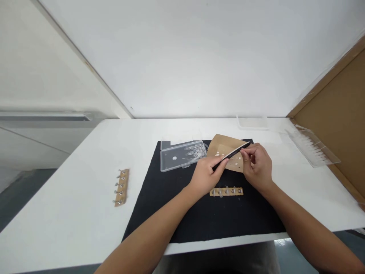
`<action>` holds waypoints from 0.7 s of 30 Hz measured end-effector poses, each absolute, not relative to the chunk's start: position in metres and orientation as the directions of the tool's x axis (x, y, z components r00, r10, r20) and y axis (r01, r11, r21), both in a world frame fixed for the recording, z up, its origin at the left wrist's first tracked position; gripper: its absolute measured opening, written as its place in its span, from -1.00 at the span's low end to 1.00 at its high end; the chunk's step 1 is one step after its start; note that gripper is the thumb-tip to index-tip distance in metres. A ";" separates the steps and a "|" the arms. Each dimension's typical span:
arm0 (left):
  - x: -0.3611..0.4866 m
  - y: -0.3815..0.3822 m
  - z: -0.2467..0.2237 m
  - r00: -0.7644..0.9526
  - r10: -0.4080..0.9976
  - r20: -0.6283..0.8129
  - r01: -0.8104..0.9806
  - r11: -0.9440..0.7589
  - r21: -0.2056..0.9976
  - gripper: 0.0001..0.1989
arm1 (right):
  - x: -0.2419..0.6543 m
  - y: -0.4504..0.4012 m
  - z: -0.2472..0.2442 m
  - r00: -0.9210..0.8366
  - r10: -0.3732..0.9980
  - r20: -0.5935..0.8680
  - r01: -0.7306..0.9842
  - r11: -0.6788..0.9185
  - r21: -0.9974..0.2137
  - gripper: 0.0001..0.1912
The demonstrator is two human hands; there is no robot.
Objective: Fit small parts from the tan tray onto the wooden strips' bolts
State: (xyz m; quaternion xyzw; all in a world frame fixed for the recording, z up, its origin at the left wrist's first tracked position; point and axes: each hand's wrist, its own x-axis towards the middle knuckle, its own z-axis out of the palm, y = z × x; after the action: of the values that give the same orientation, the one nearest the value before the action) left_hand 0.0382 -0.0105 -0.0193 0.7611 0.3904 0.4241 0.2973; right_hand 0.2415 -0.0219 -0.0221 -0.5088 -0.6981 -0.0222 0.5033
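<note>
My left hand (207, 173) is closed on the lower end of a thin black strip (234, 152) with a pale edge, which slants up to the right. The fingers of my right hand (258, 163) pinch together near the strip's upper part; anything small between them is hidden. Behind the strip lies a brown sheet (225, 141) bearing small white bits. Below my hands, a short tan strip (226, 191) with several clips and clear pieces rests on the black mat (199, 224). Left of my hands sits an open clear case (172, 163) holding many slender clear pieces.
Another tan strip with clips (121, 188) lies on the white table (71, 198) at the left. A clear tray (252, 122) stands at the back. At the right, a clear panel with rows of pieces (312, 148) lies by a brown board (336, 102).
</note>
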 end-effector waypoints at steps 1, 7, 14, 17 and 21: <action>0.038 -0.010 -0.019 0.334 0.850 0.407 0.334 -0.511 0.792 -0.74 | 0.242 -0.021 -0.022 0.014 0.677 0.736 0.739 0.489 -0.463 -0.93; 0.040 -0.012 -0.017 0.325 0.851 0.413 0.349 -0.514 0.783 -0.70 | 0.242 -0.017 -0.025 -0.032 0.683 0.730 0.746 0.502 -0.437 -0.92; 0.042 -0.013 -0.019 0.307 0.849 0.431 0.362 -0.523 0.772 -0.70 | 0.242 -0.015 -0.025 -0.086 0.662 0.744 0.738 0.544 -0.399 -0.91; 0.044 -0.015 -0.017 0.307 0.850 0.428 0.366 -0.521 0.771 -0.69 | 0.243 -0.012 -0.022 -0.028 0.630 0.776 0.761 0.516 -0.392 -0.89; 0.044 -0.015 -0.017 0.304 0.859 0.412 0.377 -0.506 0.776 -0.68 | 0.242 -0.011 -0.022 -0.080 0.656 0.751 0.732 0.550 -0.402 -0.86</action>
State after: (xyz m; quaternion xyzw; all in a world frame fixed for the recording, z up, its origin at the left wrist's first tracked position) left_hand 0.0440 -0.0146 -0.0172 0.7562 0.4086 0.4253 0.2833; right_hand 0.2415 -0.0106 -0.0225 -0.4726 -0.7340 -0.0390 0.4862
